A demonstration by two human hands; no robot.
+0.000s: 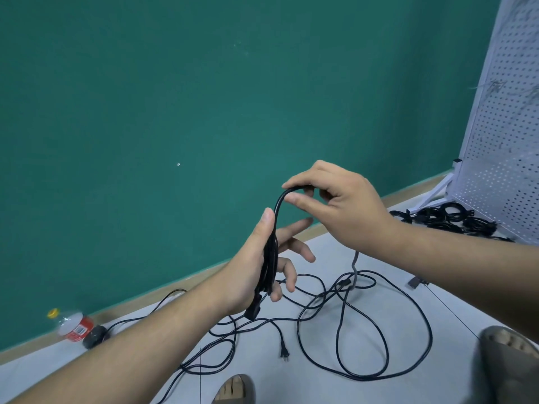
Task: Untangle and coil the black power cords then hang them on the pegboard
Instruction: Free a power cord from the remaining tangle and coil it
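Black power cord (pixel 269 258), thin and folded into several parallel strands: your left hand (pixel 245 275) grips the bundle, your right hand (pixel 347 205) pinches its top bend.

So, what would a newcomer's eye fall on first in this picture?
Most likely the two hands in the middle: the left hand grips a folded black cord bundle, and the right hand pinches its top loop. Below them, loose black cords sprawl tangled over the grey floor. At the right edge stands a white pegboard, with coiled cords piled at its foot.
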